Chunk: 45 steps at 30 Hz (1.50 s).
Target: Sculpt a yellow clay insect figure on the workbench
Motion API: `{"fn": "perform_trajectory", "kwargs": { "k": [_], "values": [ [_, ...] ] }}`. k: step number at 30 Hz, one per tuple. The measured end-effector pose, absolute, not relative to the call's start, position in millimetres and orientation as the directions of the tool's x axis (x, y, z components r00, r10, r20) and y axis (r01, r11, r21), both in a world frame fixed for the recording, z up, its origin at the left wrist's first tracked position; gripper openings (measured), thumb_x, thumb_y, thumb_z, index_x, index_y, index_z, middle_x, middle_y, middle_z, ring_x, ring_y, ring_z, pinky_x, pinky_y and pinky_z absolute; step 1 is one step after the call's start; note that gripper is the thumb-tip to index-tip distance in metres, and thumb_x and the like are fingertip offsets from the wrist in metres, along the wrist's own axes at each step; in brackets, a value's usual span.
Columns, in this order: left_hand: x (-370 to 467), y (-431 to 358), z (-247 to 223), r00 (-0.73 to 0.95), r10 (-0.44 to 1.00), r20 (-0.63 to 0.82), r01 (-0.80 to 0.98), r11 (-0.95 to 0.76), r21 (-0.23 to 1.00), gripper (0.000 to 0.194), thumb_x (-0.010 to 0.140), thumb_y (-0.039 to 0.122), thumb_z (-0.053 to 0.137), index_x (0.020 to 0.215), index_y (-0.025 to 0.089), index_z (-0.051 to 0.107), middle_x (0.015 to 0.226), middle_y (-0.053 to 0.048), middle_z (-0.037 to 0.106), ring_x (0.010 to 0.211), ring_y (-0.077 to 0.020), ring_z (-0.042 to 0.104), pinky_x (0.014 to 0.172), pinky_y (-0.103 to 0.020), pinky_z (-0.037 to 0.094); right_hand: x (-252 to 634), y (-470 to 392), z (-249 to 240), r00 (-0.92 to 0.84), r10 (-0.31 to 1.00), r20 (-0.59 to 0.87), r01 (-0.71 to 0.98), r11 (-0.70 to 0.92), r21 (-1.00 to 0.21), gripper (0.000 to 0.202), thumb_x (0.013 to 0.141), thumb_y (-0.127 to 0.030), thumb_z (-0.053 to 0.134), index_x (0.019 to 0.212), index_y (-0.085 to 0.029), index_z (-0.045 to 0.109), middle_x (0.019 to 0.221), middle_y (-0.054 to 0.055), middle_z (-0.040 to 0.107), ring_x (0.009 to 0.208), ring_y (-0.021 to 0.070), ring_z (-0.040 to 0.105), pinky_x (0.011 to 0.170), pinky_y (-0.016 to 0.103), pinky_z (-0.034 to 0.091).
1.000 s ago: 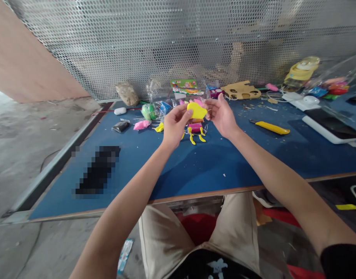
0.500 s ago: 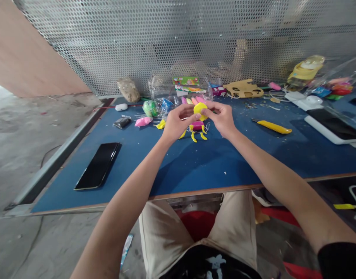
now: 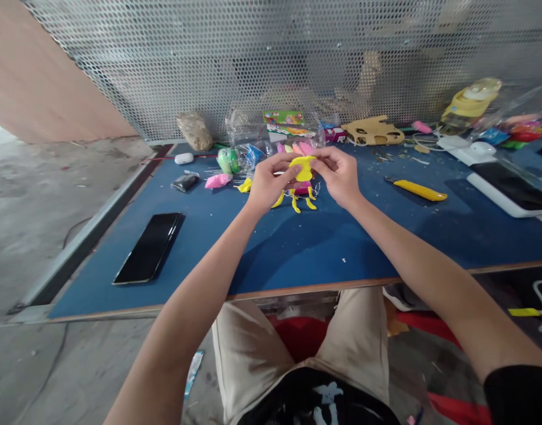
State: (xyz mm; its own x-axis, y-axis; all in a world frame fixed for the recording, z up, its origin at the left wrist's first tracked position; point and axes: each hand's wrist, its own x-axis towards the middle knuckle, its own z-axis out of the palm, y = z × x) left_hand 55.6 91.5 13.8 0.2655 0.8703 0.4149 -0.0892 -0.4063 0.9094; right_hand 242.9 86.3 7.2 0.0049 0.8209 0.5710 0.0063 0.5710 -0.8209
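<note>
Between both hands a flattened piece of yellow modelling clay [image 3: 303, 169] is held up above the blue table. My left hand [image 3: 273, 180] pinches its left edge between thumb and fingers. On the other side, my right hand [image 3: 340, 174] grips the right edge the same way. Just below and behind the hands stands a magenta piece [image 3: 303, 189] with thin yellow clay strips [image 3: 296, 204] curving out from it; its upper part is hidden. Left of my left hand lie a yellow clay lump [image 3: 245, 186] and a pink clay packet [image 3: 218, 180].
A black phone [image 3: 149, 248] lies at the left of the blue table [image 3: 297, 254]. To the right are a yellow utility knife [image 3: 419, 189], a white power bank [image 3: 496, 192] and a bottle [image 3: 472, 106]. Perforated metal mesh [image 3: 209, 59] rises along the back.
The yellow clay has changed from a roundish disc facing me to a more tilted, wavy-edged shape. Both hands still hold it, with the fingers slightly shifted.
</note>
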Motion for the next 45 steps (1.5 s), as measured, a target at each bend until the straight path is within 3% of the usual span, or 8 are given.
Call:
{"fn": "perform_trajectory", "kwargs": {
  "k": [7, 11, 17, 23, 29, 33, 41, 45],
  "values": [
    [52, 95, 15, 0.215, 0.869, 0.446, -0.181, -0.413, 0.893, 0.027, 0.088, 0.027, 0.073, 0.115, 0.024, 0.073, 0.110, -0.005, 0.076, 0.096, -0.0180, 0.075, 0.091, -0.038, 0.065, 248, 74, 16, -0.133, 0.667, 0.733, 0.212, 0.741, -0.637, 0.024, 0.090, -0.052, 0.071, 0.105, -0.036, 0.080, 0.115, 0.003, 0.074, 0.115, 0.0282, 0.066, 0.107, 0.051, 0.052],
    [53, 92, 18, 0.214, 0.867, 0.450, -0.192, -0.414, 0.890, 0.025, 0.093, 0.035, 0.068, 0.114, 0.024, 0.071, 0.121, -0.006, 0.074, 0.103, -0.0190, 0.074, 0.092, -0.037, 0.064, 250, 72, 18, -0.209, 0.614, 0.761, 0.278, 0.783, -0.556, 0.023, 0.089, -0.048, 0.073, 0.109, -0.040, 0.080, 0.127, 0.002, 0.070, 0.126, 0.0302, 0.061, 0.115, 0.055, 0.045],
    [57, 88, 16, 0.198, 0.844, 0.499, -0.150, -0.477, 0.866, 0.037, 0.089, 0.039, 0.074, 0.120, 0.023, 0.064, 0.115, -0.007, 0.076, 0.100, -0.0197, 0.075, 0.087, -0.035, 0.065, 241, 73, 14, -0.099, 0.723, 0.684, 0.092, 0.691, -0.717, 0.045, 0.085, -0.051, 0.078, 0.128, -0.039, 0.071, 0.134, 0.003, 0.067, 0.114, 0.0252, 0.068, 0.100, 0.046, 0.058],
    [57, 83, 18, 0.195, 0.802, 0.565, -0.034, -0.570, 0.821, 0.028, 0.088, 0.036, 0.076, 0.111, 0.020, 0.071, 0.101, -0.006, 0.079, 0.090, -0.0180, 0.076, 0.086, -0.034, 0.064, 234, 74, 12, -0.122, 0.861, 0.493, -0.083, 0.486, -0.870, 0.043, 0.081, -0.053, 0.080, 0.117, -0.030, 0.078, 0.119, 0.004, 0.077, 0.111, 0.0280, 0.073, 0.098, 0.050, 0.060],
    [54, 88, 18, 0.161, 0.822, 0.546, -0.091, -0.539, 0.837, 0.032, 0.088, 0.042, 0.077, 0.111, 0.022, 0.071, 0.091, -0.004, 0.080, 0.086, -0.0178, 0.076, 0.084, -0.036, 0.065, 233, 76, 12, -0.185, 0.882, 0.432, -0.210, 0.394, -0.895, 0.046, 0.081, -0.056, 0.080, 0.116, -0.026, 0.079, 0.106, 0.006, 0.079, 0.094, 0.0251, 0.077, 0.091, 0.049, 0.064],
    [55, 86, 20, 0.158, 0.827, 0.540, -0.080, -0.535, 0.841, 0.034, 0.083, 0.044, 0.081, 0.107, 0.021, 0.072, 0.095, -0.006, 0.080, 0.090, -0.0193, 0.076, 0.085, -0.036, 0.065, 232, 75, 11, -0.180, 0.884, 0.432, -0.215, 0.393, -0.894, 0.047, 0.075, -0.056, 0.085, 0.111, -0.026, 0.079, 0.098, 0.005, 0.080, 0.090, 0.0239, 0.078, 0.092, 0.047, 0.065],
    [54, 102, 9, 0.035, 0.886, 0.463, -0.172, -0.451, 0.876, 0.035, 0.088, 0.047, 0.076, 0.113, 0.023, 0.067, 0.097, -0.003, 0.079, 0.092, -0.0161, 0.077, 0.090, -0.035, 0.066, 237, 85, 8, 0.016, 0.878, 0.478, -0.110, 0.477, -0.872, 0.040, 0.076, -0.058, 0.083, 0.096, -0.024, 0.078, 0.079, 0.003, 0.078, 0.067, 0.0196, 0.074, 0.072, 0.039, 0.066],
    [51, 102, 10, -0.070, 0.850, 0.522, -0.057, -0.526, 0.849, 0.029, 0.091, 0.043, 0.074, 0.109, 0.024, 0.064, 0.094, -0.002, 0.078, 0.087, -0.0153, 0.077, 0.086, -0.033, 0.067, 241, 89, 9, 0.081, 0.866, 0.493, -0.067, 0.499, -0.864, 0.038, 0.077, -0.057, 0.082, 0.097, -0.024, 0.077, 0.078, 0.003, 0.077, 0.068, 0.0197, 0.074, 0.072, 0.038, 0.066]
  ]
}}
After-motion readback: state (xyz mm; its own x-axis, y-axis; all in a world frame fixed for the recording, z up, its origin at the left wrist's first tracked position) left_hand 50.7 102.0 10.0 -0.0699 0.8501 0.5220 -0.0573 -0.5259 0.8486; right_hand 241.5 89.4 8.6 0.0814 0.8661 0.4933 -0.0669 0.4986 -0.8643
